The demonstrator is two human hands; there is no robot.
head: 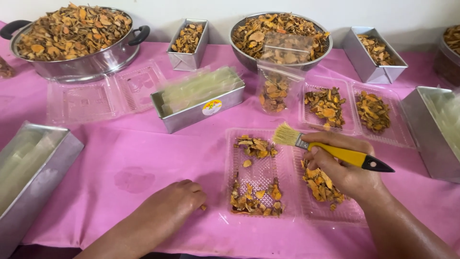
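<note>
Round yellow-and-red label [212,107] on the steel box [191,117]; clear plastic clamshell packs [261,168] on pink cloth.

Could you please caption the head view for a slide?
Right hand holds a yellow-handled brush over a clear tray of dried orange slices.

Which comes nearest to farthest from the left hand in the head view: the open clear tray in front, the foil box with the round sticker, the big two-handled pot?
From the left hand:
1. Open clear tray, just to its right.
2. Foil box with the round sticker, mid-table, beyond the hand.
3. Two-handled pot, far left corner.
</note>
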